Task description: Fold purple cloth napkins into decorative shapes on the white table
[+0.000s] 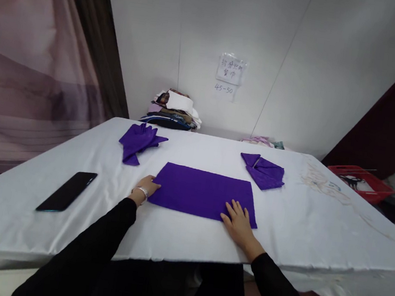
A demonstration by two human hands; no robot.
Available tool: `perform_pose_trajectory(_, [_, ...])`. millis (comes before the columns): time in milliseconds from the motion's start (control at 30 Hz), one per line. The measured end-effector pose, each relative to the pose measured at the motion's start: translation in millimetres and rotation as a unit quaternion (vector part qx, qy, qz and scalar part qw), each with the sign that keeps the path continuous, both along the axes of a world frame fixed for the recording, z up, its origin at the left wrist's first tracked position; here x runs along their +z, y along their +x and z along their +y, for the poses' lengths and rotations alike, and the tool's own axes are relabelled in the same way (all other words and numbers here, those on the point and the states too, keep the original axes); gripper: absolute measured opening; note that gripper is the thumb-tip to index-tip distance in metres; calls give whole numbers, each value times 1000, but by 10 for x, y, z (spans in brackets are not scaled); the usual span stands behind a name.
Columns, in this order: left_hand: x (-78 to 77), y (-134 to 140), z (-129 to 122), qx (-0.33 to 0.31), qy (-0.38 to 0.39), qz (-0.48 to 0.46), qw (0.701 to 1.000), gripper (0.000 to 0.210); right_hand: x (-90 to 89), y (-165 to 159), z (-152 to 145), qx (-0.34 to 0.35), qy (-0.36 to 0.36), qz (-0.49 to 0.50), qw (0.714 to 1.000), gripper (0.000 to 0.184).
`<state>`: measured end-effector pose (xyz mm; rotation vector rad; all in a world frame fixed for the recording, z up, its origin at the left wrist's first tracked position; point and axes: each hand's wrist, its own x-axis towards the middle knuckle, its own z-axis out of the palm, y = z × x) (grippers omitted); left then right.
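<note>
Black sleeves [91,246] are extending from the bottom edge of the frame, nearest the camera, toward the middle. Between their ends, a purple napkin [198,192] is lying flat in a wide rectangle at the centre of the frame, resting on the white-draped bench [177,238]. The left hand [148,186], with a silver bracelet [142,191] circling its wrist, is touching the napkin's left edge; whether its fingers are pinching the fabric, I cannot tell. The right hand [240,225] is lying palm down over the napkin's lower right corner, fingers spread, grasping nothing.

Left of centre, above the left hand, a pleated purple napkin [137,142] is sitting on the bench; right of centre, a pointed, folded purple napkin [265,172] is lying near the flat one's upper right corner. A dark smartphone [67,192] is lying at the lower left. Behind the bench's far edge, a clothing pile [175,110] is standing at upper centre-left, and a handwritten sign [231,70] is hanging on the wall [207,27]. At the right, a red basket [369,193] is standing beside the bench.
</note>
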<state>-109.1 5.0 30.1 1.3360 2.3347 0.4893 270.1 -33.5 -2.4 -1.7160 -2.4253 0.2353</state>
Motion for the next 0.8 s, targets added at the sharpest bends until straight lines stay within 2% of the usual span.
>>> perform_pose_trajectory(133, [-4, -235, -120, 32, 8, 3, 999, 51, 84, -223, 55, 129, -10, 8, 991, 63])
perform_pose_trajectory(200, [11, -365, -216, 46, 4, 1, 999, 53, 126, -313, 161, 171, -12, 5, 985, 63])
perform_pose_trajectory(367, [19, -565, -519, 63, 18, -26, 998, 54, 193, -409, 408, 209, -35, 1, 977, 65])
perform_pose_trajectory(433, [20, -584, -632, 74, 33, -54, 995, 52, 207, -448, 391, 218, -47, 8, 975, 66])
perform_pose_trajectory(500, [51, -569, -713, 84, 46, -124, 988, 53, 228, -521, 305, 234, -59, 25, 970, 67])
perform_pose_trajectory(567, [138, -514, -742, 85, 71, -217, 970, 55, 259, -631, 187, 255, -74, 53, 963, 68])
perform_pose_trajectory(667, [381, -345, -668, 48, 122, -305, 943, 60, 307, -822, 31, 267, -107, 118, 950, 68])
perform_pose_trajectory(733, [586, -165, -541, 5, 136, -310, 941, 65, 320, -924, -29, 246, -138, 191, 940, 67])
perform_pose_trajectory(800, [779, 83, -364, -42, 144, -280, 948, 70, 316, -984, -49, 208, -179, 300, 914, 67])
